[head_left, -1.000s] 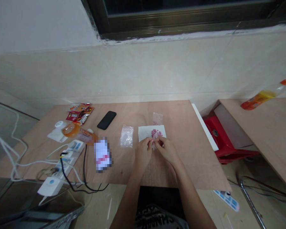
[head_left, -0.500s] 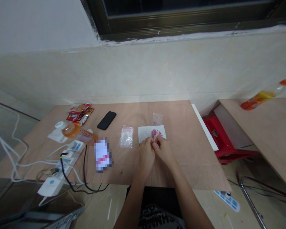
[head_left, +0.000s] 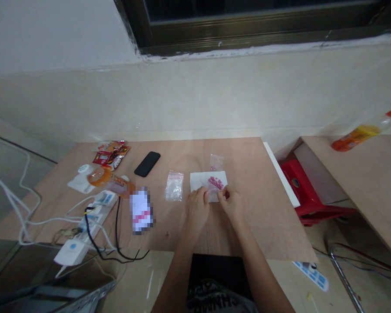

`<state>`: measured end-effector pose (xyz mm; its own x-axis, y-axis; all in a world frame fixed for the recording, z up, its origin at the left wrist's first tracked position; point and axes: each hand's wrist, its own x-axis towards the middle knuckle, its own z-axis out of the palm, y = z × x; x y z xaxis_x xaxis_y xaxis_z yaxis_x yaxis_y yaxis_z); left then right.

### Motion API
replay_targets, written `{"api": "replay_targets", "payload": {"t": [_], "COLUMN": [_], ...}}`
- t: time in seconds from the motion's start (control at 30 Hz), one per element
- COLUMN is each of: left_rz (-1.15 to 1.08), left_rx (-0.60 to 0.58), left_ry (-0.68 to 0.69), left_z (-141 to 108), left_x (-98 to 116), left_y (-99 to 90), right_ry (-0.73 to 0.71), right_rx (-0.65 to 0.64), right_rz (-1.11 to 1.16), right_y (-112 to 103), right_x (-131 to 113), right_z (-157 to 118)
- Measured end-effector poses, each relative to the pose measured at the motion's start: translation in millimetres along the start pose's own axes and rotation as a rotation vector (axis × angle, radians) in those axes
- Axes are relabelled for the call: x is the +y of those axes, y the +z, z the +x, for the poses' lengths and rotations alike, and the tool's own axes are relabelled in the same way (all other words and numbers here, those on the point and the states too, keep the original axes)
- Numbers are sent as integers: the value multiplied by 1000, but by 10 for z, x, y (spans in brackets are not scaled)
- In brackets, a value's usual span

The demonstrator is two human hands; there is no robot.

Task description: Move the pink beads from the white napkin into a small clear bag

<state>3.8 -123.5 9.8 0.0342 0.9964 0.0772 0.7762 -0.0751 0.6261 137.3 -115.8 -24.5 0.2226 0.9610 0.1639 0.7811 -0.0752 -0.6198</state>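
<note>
Over paper, left hand and right hand seemingly pinch a clear bag.

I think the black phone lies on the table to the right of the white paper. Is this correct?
No, the black phone lies to the left of the white paper, not the right, on the wooden table. The head view shows this.

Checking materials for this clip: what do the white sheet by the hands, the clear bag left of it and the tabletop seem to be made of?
The white sheet looks like matte paper or tissue; it shows no shine, but which one is unclear. The clear bag looks like thin glossy plastic, see-through with crinkled highlights. The tabletop looks like unfinished plywood, pale and matte with faint grain.
</note>
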Motion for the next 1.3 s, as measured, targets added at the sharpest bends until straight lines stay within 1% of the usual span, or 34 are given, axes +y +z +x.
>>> {"api": "replay_targets", "payload": {"t": [0.07, 0.2, 0.27, 0.3, 0.4, 0.53, 0.6, 0.67, 0.73, 0.8, 0.83, 0.87, 0.9, 0.97, 1.0, 1.07, 1.17, 1.3], "left_rz": [-39, -55, -32, -18, 6, -39, -94, -189, -330, -512, -614, -723, -828, -979, -1014, -1009, -931, -839], "left_rx": [-11, 10, 32, 45, 72, 57, 56, 89, 174, 261, 269, 243, 190, 88, 65, 77, 121, 122], "left_ry": [30, 59, 81, 90, 116, 187, 204, 185, 91, -95, -209, -315, -395, -464, -464, -436, -391, -326], "left_z": [0, -18, -31, -37, -59, -99, -120, -134, -138, -135, -133, -133, -135, -145, -151, -158, -146, -118], "left_x": [-10, 14, 28, 34, 50, 97, 114, 97, 31, -77, -136, -193, -243, -308, -322, -319, -278, -241], "left_y": [-43, -67, -69, -70, -69, -38, -8, 31, 79, 129, 150, 166, 175, 169, 155, 113, 32, -70], "right_ry": [-69, -281, -327, -323, -265, -134, -52, 21, 102, 201, 252, 300, 346, 420, 446, 477, 507, 581], "right_rx": [-6, -68, -88, -97, -163, -296, -292, -254, -237, -246, -253, -263, -274, -308, -333, -383, -448, -499], "right_rz": [81, 272, 329, 356, 490, 717, 797, 855, 908, 974, 1012, 1050, 1085, 1134, 1149, 1173, 1243, 1385], "right_y": [-9, -15, -21, -27, -44, -20, 13, 40, 52, 51, 48, 47, 48, 62, 75, 113, 189, 281], "right_x": [45, 66, 41, 22, -56, -152, -174, -172, -151, -120, -102, -84, -66, -32, -17, 6, 16, -14], "right_z": [4, 2, -12, -21, -48, -55, -40, -12, 23, 59, 76, 91, 103, 121, 124, 121, 91, 34]}}
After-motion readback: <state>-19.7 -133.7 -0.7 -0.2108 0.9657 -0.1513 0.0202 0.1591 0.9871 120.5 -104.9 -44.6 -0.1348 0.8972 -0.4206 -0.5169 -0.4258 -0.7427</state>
